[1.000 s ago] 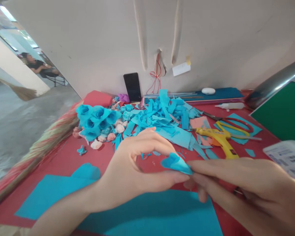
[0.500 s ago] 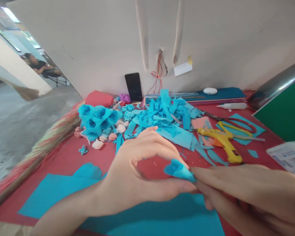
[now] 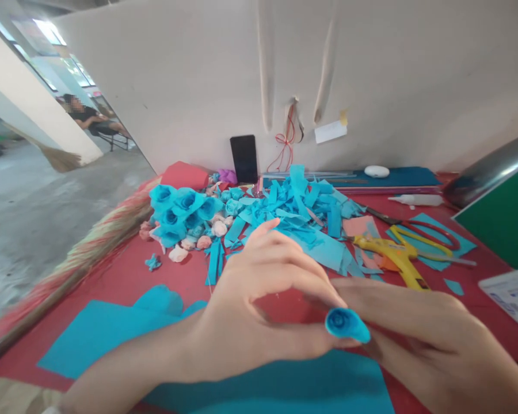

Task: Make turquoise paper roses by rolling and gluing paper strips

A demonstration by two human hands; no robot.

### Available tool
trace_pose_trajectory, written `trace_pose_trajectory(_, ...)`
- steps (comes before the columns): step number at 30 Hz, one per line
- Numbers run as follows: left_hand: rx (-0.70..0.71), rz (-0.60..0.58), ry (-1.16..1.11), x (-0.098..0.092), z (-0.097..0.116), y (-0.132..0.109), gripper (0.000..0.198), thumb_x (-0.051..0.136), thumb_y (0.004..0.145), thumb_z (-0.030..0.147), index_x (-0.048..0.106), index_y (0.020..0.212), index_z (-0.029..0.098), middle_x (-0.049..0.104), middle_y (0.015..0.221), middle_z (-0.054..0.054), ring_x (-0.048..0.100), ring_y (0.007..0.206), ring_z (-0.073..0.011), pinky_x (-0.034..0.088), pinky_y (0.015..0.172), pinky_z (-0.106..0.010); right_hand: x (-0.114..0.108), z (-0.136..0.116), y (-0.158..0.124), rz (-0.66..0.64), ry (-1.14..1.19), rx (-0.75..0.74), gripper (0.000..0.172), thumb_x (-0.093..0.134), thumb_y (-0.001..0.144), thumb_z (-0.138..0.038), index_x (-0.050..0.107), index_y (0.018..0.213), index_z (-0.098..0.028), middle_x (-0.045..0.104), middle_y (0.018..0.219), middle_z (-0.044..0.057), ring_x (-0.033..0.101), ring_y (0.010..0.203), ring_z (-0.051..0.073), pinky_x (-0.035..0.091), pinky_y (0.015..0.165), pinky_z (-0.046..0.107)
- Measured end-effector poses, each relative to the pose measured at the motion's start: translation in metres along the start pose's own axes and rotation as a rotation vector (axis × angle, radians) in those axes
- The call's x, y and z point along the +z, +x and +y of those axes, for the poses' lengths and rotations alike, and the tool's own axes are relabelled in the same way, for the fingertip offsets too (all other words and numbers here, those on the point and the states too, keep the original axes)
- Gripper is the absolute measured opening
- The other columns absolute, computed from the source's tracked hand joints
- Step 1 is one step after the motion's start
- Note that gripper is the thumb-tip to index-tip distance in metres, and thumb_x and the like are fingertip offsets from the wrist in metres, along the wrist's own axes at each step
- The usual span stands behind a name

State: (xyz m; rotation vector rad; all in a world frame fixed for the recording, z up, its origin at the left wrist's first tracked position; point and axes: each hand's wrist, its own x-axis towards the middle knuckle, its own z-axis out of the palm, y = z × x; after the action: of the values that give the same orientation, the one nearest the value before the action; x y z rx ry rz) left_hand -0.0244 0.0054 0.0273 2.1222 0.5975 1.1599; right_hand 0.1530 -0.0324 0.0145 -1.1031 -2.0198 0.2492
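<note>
- Item in hand: a rolled blue paper piece, wound into a short cone. The open, wider end faces the viewer and shows a spiral of layers inside. The narrow end points away to the right.
- Position: the roll is held in the air above the near edge of the red table, roughly at its middle. It is just over the far border of a flat blue paper sheet that lies along that edge.
- Left hand: thumb below and forefinger above close on the wide end of the roll. The other fingers arch over it.
- Right hand: fingertips pinch the narrow end of the roll. The hand is blurred, so the exact finger contact cannot be told.
- Centre of the table: a loose heap of blue paper strips lies beyond the hands.
- Toward the left edge: a cluster of finished blue paper roses touches the heap. Small pale roses lie just beside it, on the near side.
- Toward the right edge: a yellow glue gun rests on blue scraps. Red-handled scissors lie just beyond it.
- Far edge: a black phone leans upright against the wall. A white glue bottle lies on its side near the far right corner.
</note>
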Motion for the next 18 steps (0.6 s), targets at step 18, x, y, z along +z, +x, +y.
trace_pose_trajectory(18,0.057,0.034,-0.065,0.0024,-0.0038,0.0033,0.017,0.078,0.061,0.025,0.063,0.065,0.018,0.065,0.066,0.002,0.058,0.064,-0.0112,0.039,0.086,-0.033,-0.0038,0.0014,0.0006,-0.184,0.267,-0.066,0.016,0.047,0.087,-0.014,0.051,0.075,-0.023,0.059,0.065,-0.007,0.055,0.051,0.006,0.044,0.044,0.008)
